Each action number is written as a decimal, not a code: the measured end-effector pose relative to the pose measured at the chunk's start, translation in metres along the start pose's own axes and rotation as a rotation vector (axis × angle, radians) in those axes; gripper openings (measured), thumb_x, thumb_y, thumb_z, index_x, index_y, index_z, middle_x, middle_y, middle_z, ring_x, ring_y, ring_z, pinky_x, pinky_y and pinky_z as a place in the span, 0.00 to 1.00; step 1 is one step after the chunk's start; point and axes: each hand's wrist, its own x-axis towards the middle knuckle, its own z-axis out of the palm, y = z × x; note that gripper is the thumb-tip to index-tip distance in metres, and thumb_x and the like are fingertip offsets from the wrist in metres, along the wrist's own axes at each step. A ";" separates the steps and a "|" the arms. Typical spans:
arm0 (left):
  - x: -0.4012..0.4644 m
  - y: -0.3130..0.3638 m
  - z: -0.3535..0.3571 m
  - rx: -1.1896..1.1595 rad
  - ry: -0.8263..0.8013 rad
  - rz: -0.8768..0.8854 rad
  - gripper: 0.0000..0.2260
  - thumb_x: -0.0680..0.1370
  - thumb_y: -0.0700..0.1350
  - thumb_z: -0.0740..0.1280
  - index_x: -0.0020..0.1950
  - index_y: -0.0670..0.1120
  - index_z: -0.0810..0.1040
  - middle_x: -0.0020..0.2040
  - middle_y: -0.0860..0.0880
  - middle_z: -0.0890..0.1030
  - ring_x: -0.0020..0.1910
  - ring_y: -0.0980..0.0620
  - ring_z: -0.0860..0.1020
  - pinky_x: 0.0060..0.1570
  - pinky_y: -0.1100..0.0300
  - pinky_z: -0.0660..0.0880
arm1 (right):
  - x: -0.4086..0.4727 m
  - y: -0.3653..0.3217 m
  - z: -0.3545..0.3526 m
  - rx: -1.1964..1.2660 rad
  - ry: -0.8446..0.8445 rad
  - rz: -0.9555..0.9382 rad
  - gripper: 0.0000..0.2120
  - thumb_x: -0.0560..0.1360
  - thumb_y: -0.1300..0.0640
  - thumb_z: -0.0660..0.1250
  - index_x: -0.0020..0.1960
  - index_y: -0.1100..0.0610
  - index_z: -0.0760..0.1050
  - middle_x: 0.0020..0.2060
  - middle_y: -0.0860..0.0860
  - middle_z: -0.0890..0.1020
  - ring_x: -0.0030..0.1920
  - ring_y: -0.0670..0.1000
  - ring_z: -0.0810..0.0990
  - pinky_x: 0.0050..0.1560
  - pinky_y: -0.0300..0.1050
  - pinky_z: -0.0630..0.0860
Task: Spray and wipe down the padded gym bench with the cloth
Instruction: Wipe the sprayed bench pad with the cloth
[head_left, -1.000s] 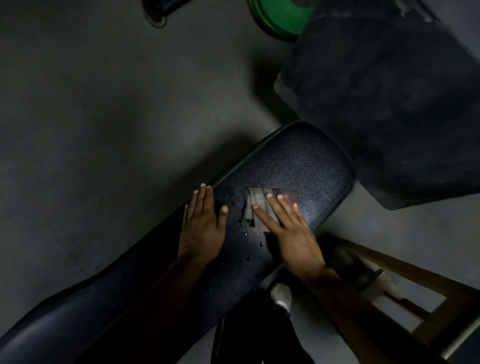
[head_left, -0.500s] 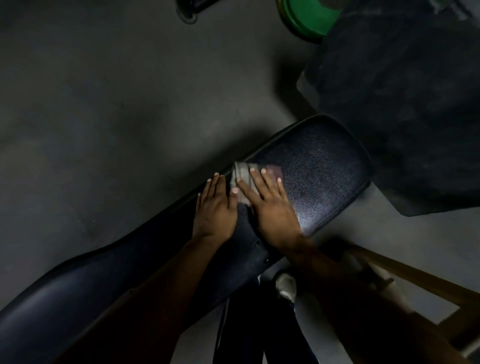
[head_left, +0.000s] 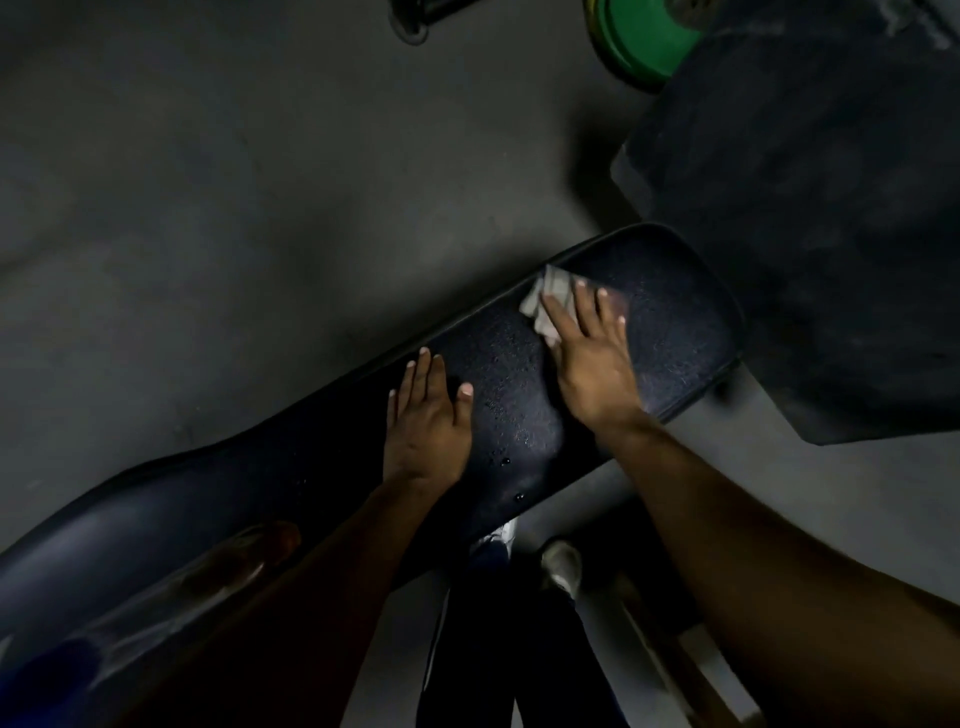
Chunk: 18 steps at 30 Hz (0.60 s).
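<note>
While dim light hides much of the floor (head_left: 208, 208), the bench (head_left: 675, 332) runs diagonally from lower left up to right of centre, black padded top facing the camera. Left hand (head_left: 423, 421) lies flat on the pad near its far edge, fingers straight and together, thumb out to the right, holding nothing. Water drops (head_left: 506, 460) sit on the pad between the two hands, more near the near edge. Right hand (head_left: 589, 364) is spread flat on the cloth (head_left: 545, 304), fingers straight, pressing it onto the pad, not curled round it. Cloth is grey, folded, mostly under the fingers, its left side sticking out past the thumb, close to the bench's far edge and short of the rounded end. Dark mat (head_left: 831, 208) lies on the floor right of the bench end. Green plate (head_left: 639, 41) at top edge, partly behind the mat. Shoe (head_left: 561, 566) shows below the bench.
</note>
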 end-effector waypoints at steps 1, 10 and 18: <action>-0.002 -0.001 0.001 -0.005 0.011 -0.005 0.27 0.84 0.54 0.51 0.81 0.44 0.54 0.82 0.49 0.50 0.80 0.51 0.48 0.77 0.50 0.46 | 0.009 -0.011 0.004 -0.001 -0.008 -0.019 0.26 0.85 0.53 0.59 0.82 0.47 0.60 0.84 0.57 0.54 0.83 0.65 0.49 0.80 0.69 0.49; -0.026 0.003 0.002 -0.134 0.055 -0.050 0.26 0.84 0.53 0.52 0.80 0.43 0.55 0.82 0.46 0.53 0.80 0.49 0.50 0.77 0.50 0.46 | -0.075 -0.038 0.023 -0.122 -0.130 -0.371 0.34 0.80 0.52 0.65 0.82 0.43 0.57 0.83 0.53 0.59 0.83 0.61 0.55 0.81 0.63 0.55; -0.050 0.003 0.013 -0.139 0.077 -0.049 0.30 0.82 0.58 0.49 0.80 0.43 0.57 0.81 0.45 0.55 0.80 0.48 0.52 0.77 0.49 0.48 | -0.127 0.045 -0.005 -0.185 -0.192 -0.291 0.40 0.80 0.52 0.65 0.84 0.39 0.47 0.85 0.50 0.48 0.84 0.57 0.45 0.82 0.59 0.52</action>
